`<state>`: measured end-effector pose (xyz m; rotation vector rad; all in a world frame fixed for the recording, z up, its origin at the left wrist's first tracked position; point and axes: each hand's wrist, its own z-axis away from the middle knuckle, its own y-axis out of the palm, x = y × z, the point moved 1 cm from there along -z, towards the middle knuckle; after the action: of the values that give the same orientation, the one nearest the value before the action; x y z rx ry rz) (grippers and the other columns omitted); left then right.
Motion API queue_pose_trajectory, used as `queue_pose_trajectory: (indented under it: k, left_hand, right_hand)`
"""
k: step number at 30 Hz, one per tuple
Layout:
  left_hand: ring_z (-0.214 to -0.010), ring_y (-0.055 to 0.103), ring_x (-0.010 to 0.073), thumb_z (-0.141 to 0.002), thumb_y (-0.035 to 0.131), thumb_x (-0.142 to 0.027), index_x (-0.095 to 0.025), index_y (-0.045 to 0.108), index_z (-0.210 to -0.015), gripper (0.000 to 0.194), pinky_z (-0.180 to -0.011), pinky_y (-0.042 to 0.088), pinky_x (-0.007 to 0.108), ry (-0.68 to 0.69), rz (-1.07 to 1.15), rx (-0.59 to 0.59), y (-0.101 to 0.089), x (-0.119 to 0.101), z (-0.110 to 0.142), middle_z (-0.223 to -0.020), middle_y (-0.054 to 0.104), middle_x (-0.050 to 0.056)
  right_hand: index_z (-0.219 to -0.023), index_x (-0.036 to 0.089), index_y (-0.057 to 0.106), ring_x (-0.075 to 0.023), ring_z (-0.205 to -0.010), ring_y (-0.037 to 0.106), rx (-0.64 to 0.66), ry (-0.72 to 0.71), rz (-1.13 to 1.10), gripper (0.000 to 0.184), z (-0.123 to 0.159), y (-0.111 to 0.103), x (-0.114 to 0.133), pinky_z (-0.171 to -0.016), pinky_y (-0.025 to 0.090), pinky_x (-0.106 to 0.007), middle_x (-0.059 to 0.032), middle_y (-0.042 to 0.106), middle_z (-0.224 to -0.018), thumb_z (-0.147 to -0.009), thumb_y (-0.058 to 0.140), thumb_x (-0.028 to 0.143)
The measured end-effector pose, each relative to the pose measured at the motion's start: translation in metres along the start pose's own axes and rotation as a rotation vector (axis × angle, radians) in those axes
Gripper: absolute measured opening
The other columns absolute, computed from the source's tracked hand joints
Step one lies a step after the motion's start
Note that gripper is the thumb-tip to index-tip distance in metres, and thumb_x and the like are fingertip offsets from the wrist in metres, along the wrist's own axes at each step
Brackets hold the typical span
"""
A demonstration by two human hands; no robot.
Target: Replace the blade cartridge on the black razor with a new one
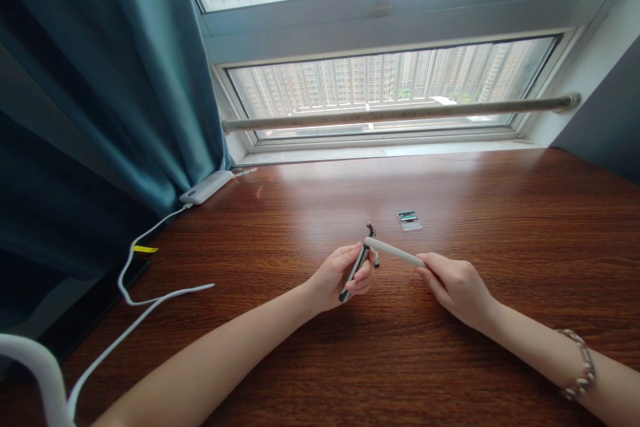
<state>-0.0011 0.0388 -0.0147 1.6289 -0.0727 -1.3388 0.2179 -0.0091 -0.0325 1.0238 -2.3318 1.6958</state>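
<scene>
Over the brown table (300,213), near its middle, hold the grey-and-black handle (356,271) slantwise, gripped between thumb and curled fingers of the left hand (334,279), with dark hooked head (371,229) uppermost. With the right hand (463,290), pinch one end of the pale rod (397,253) between thumb and fingertips. For good control, probably best to brace the handle firmly, guide the rod lightly, and keep skin clear of the head. Hard to make out: the small green-and-dark piece (377,260) beside the left fingertips. Hidden: the rod's pinched end. Cannot tell contact from mere overlap where rod meets handle.
</scene>
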Motion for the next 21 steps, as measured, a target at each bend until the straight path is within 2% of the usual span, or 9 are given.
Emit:
queue_pose_trajectory:
  k: [3,7,11,15,19,21]
  left_hand:
    - [-0.030,0.024,0.0018,-0.089,0.033,-0.029,-0.009,0.056,-0.081,0.032,-0.033,0.020,0.013,-0.010,-0.004,0.000,0.0008,-0.0004,0.0004,-0.042,0.037,-0.005]
    - [-0.030,0.023,0.0018,-0.088,0.035,-0.030,-0.009,0.055,-0.081,0.030,-0.032,0.020,0.013,-0.012,-0.009,-0.009,0.0004,-0.0002,0.0008,-0.042,0.038,-0.005]
    - [-0.031,0.026,0.0019,-0.088,0.036,-0.031,-0.009,0.056,-0.081,0.030,-0.034,0.021,0.014,0.002,-0.017,-0.004,-0.0009,0.0000,0.0008,-0.043,0.039,-0.005]
    - [-0.033,0.029,0.0020,-0.086,0.042,-0.031,-0.009,0.056,-0.082,0.026,-0.036,0.022,0.015,0.031,-0.062,-0.002,-0.0034,0.0006,0.0005,-0.047,0.042,-0.003]
    - [-0.035,0.031,0.0019,-0.084,0.046,-0.031,-0.011,0.054,-0.080,0.022,-0.037,0.022,0.015,0.044,-0.083,-0.008,-0.0042,0.0017,0.0002,-0.050,0.043,-0.003]
    - [-0.035,0.031,0.0015,-0.083,0.047,-0.031,-0.012,0.052,-0.079,0.020,-0.037,0.021,0.015,0.057,-0.091,-0.022,-0.0037,0.0021,0.0002,-0.050,0.043,-0.004]
  right_hand:
    - [-0.094,0.020,0.055,-0.0153,-0.064,0.058,-0.041,0.075,-0.010,0.020,0.0003,-0.0002,-0.0013,-0.060,0.039,-0.025,-0.0020,0.062,-0.075,-0.089,0.037,0.028]
    - [-0.095,0.020,0.054,-0.0153,-0.065,0.058,0.010,0.021,-0.005,0.019,0.0002,0.0004,-0.0010,-0.061,0.038,-0.025,-0.0019,0.062,-0.077,-0.088,0.038,0.027]
    - [-0.087,0.018,0.055,-0.0139,-0.057,0.054,-0.090,0.098,0.002,0.021,-0.0002,-0.0004,-0.0023,-0.056,0.036,-0.024,-0.0007,0.057,-0.065,-0.089,0.038,0.029]
    - [-0.090,0.018,0.054,-0.0127,-0.057,0.054,-0.056,0.016,0.002,0.018,-0.0001,-0.0010,-0.0003,-0.056,0.035,-0.023,-0.0006,0.058,-0.070,-0.088,0.039,0.027]
    - [-0.086,0.018,0.054,-0.0125,-0.056,0.053,-0.140,0.047,0.014,0.017,0.0006,-0.0029,0.0000,-0.055,0.034,-0.023,-0.0004,0.057,-0.066,-0.088,0.040,0.026]
    - [-0.086,0.018,0.053,-0.0122,-0.054,0.052,-0.131,0.029,0.007,0.017,0.0007,-0.0025,-0.0002,-0.054,0.034,-0.023,-0.0001,0.056,-0.064,-0.088,0.039,0.026]
